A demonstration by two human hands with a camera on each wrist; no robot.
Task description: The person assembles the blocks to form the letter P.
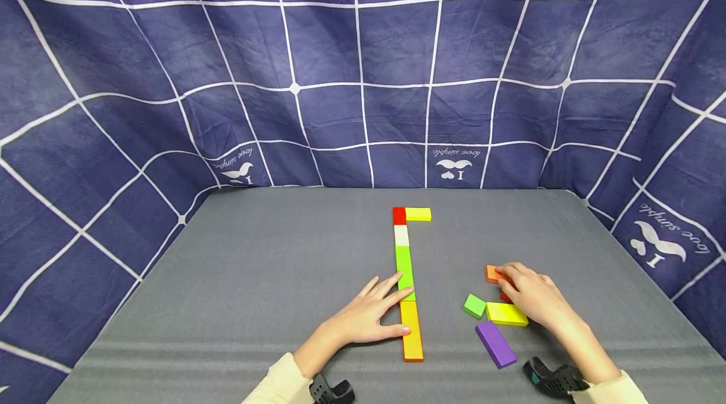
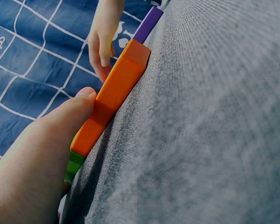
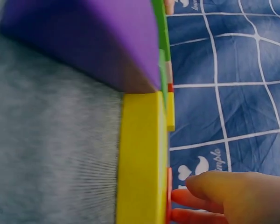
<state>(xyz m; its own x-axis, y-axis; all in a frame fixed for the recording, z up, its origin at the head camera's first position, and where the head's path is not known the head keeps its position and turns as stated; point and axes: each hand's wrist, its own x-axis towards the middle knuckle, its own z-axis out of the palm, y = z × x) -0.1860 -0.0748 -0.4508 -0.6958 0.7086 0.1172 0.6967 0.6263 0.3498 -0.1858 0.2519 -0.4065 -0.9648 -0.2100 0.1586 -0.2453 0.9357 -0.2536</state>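
Note:
My left hand [image 1: 371,312], fingers spread, rests along a row of blocks; its thumb touches the long orange block [image 1: 413,344] and its fingertips lie on a green block [image 1: 406,294]. Farther up the row come another green block [image 1: 403,258], a white block [image 1: 401,235] and a red block [image 1: 399,215], with a yellow block [image 1: 418,214] extending right from the far end. At the right, the fingertips of my right hand [image 1: 535,294] are at a small orange block [image 1: 491,273], above a partly hidden red block [image 1: 504,297]; I cannot tell whether they pinch it.
Near the right hand lie a yellow block [image 1: 507,314], a small green block [image 1: 474,305] and a purple block [image 1: 496,344] set at a slant. Grey cloth [image 1: 283,265] covers the table. Behind it hangs a blue curtain [image 1: 329,114] with white lines.

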